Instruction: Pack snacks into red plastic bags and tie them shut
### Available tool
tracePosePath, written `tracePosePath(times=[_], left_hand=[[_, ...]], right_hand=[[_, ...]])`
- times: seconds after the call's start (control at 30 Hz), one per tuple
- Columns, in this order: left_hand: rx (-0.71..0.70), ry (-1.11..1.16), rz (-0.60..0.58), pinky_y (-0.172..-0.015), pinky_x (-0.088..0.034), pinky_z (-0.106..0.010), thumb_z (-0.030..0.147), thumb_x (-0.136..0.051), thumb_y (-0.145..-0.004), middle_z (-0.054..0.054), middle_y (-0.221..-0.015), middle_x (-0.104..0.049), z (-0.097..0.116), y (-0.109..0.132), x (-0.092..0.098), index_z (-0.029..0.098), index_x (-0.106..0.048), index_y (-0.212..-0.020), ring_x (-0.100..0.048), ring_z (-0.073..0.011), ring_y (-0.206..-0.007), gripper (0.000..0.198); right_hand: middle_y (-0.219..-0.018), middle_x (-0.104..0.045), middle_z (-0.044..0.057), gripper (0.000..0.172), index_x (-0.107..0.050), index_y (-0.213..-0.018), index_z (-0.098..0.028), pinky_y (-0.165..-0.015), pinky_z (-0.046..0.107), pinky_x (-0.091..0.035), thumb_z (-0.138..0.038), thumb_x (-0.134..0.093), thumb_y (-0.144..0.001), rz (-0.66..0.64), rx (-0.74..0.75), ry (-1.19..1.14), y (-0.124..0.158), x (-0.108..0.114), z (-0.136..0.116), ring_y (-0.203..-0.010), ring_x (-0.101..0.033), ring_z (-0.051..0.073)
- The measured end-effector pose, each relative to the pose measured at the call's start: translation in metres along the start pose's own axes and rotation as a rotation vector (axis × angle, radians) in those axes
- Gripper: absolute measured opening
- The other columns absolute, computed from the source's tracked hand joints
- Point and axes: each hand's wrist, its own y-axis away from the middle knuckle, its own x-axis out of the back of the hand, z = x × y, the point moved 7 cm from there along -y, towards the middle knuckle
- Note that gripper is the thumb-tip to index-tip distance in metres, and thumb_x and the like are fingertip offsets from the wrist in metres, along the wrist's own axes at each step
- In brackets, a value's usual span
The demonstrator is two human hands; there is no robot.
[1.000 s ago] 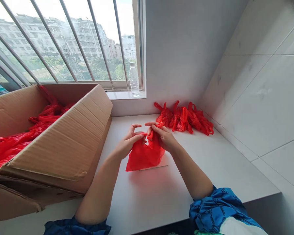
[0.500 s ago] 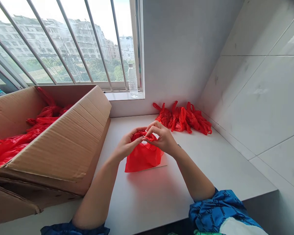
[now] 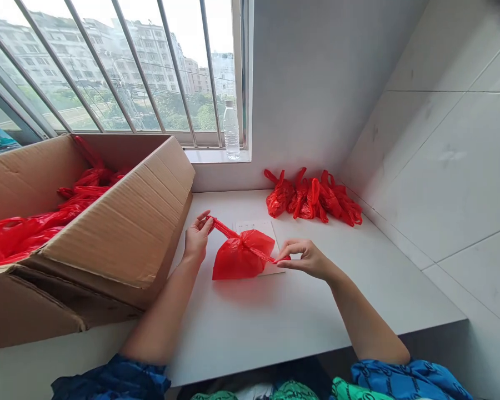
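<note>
A red plastic bag [image 3: 239, 261] sits over the counter in front of me, its neck drawn together in a knot and its two handles stretched apart. My left hand [image 3: 198, 236] pinches the end of one handle, up and to the left of the knot. On the other side, my right hand [image 3: 304, 258] pinches the second handle, lower and to the right. Partly under the bag lies a flat white card [image 3: 256, 226] with faint marks on it. What the bag holds, if anything, cannot be made out.
At the left stands an open cardboard box [image 3: 120, 222] filled with red plastic bags [image 3: 79, 191]. Several knotted red bags [image 3: 312, 194] lie against the back wall on the white counter [image 3: 358, 278]. A clear bottle [image 3: 231, 130] stands on the sill by the barred window.
My hands, close together at the bag's top before, have moved apart and pulled the handles out to both sides. The neck has tightened into a knot, and more of the card shows.
</note>
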Motion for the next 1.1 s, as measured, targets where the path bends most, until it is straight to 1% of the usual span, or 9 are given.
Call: tracePosePath(times=[0.1, 0.17, 0.23, 0.33, 0.43, 0.53, 0.6, 0.73, 1.1], left_hand=[[0.074, -0.151, -0.105, -0.094, -0.054, -0.037, 0.047, -0.072, -0.082, -0.010, -0.104, -0.072, -0.008, 0.015, 0.013, 0.019, -0.042, -0.147, -0.068, -0.0203, -0.104, 0.077], [0.119, -0.368, -0.195, -0.097, -0.052, -0.042, 0.060, -0.057, -0.090, -0.014, -0.121, -0.068, -0.006, 0.032, 0.017, 0.021, -0.032, -0.153, -0.064, -0.0250, -0.116, 0.078], [0.081, -0.609, -0.279, -0.103, -0.047, -0.045, 0.066, -0.044, -0.093, -0.016, -0.137, -0.059, 0.002, 0.051, 0.014, 0.022, -0.037, -0.151, -0.057, -0.0294, -0.127, 0.074], [-0.129, -0.873, -0.397, -0.102, -0.046, -0.047, 0.064, -0.048, -0.093, -0.015, -0.143, -0.055, 0.017, 0.082, -0.014, 0.026, -0.028, -0.156, -0.053, -0.0326, -0.131, 0.077], [-0.330, -0.997, -0.529, -0.095, -0.048, -0.048, 0.057, -0.053, -0.093, -0.013, -0.122, -0.065, 0.012, 0.104, -0.048, 0.024, -0.008, -0.160, -0.062, -0.0311, -0.114, 0.088], [-0.452, -1.090, -0.569, -0.103, -0.041, -0.051, 0.050, -0.046, -0.098, -0.012, -0.115, -0.067, -0.008, 0.107, -0.059, 0.021, -0.001, -0.161, -0.060, -0.0305, -0.116, 0.083], [-0.495, -1.139, -0.564, -0.110, -0.033, -0.052, 0.049, -0.040, -0.101, -0.014, -0.129, -0.063, -0.022, 0.104, -0.054, 0.021, 0.001, -0.161, -0.053, -0.0304, -0.129, 0.078], [-0.540, -1.213, -0.594, -0.119, -0.023, -0.050, 0.053, -0.033, -0.102, -0.014, -0.157, -0.039, -0.041, 0.103, -0.046, 0.023, -0.004, -0.161, -0.032, -0.0287, -0.148, 0.072], [-0.546, -1.349, -0.599, -0.122, -0.022, -0.048, 0.056, -0.027, -0.102, -0.013, -0.161, -0.032, -0.060, 0.102, -0.044, 0.016, -0.014, -0.160, -0.026, -0.0264, -0.151, 0.072]], right_hand=[[-0.103, -0.072, 0.007, 0.036, -0.072, -0.115, -0.028, -0.086, 0.040, -0.054, -0.054, -0.058, -0.094, -0.037, -0.148, -0.166, 0.013, 0.006, 0.034, -0.093, -0.068, 0.022], [-0.122, -0.068, 0.009, 0.045, -0.061, -0.133, -0.028, -0.099, 0.047, -0.051, -0.054, -0.051, -0.097, 0.074, -0.209, -0.062, 0.014, 0.018, 0.052, -0.111, -0.065, 0.024], [-0.142, -0.055, 0.011, 0.057, -0.053, -0.142, -0.028, -0.107, 0.052, -0.044, -0.053, -0.060, -0.091, 0.152, -0.181, 0.162, 0.006, 0.020, 0.058, -0.129, -0.054, 0.028], [-0.163, -0.028, 0.011, 0.090, -0.028, -0.157, -0.029, -0.119, 0.055, -0.028, -0.051, -0.073, -0.082, 0.038, 0.007, 0.380, -0.019, -0.013, 0.049, -0.149, -0.028, 0.030], [-0.167, -0.015, 0.010, 0.104, -0.006, -0.161, -0.029, -0.123, 0.057, -0.013, -0.051, -0.071, -0.083, -0.087, 0.152, 0.453, -0.045, -0.053, 0.043, -0.154, -0.014, 0.029], [-0.166, -0.018, 0.011, 0.101, -0.003, -0.161, -0.026, -0.123, 0.058, -0.013, -0.054, -0.065, -0.087, -0.156, 0.102, 0.462, -0.057, -0.075, 0.059, -0.154, -0.013, 0.029], [-0.164, -0.024, 0.011, 0.095, -0.009, -0.161, -0.024, -0.123, 0.057, -0.016, -0.057, -0.061, -0.089, -0.165, 0.041, 0.459, -0.055, -0.079, 0.076, -0.153, -0.016, 0.029], [-0.163, -0.029, 0.011, 0.094, -0.016, -0.161, -0.023, -0.123, 0.057, -0.016, -0.063, -0.061, -0.088, -0.131, 0.022, 0.489, -0.045, -0.078, 0.099, -0.153, -0.018, 0.030], [-0.164, -0.025, 0.009, 0.091, -0.016, -0.160, -0.023, -0.123, 0.057, -0.012, -0.066, -0.053, -0.090, -0.161, -0.006, 0.586, -0.044, -0.086, 0.114, -0.153, -0.018, 0.029]])
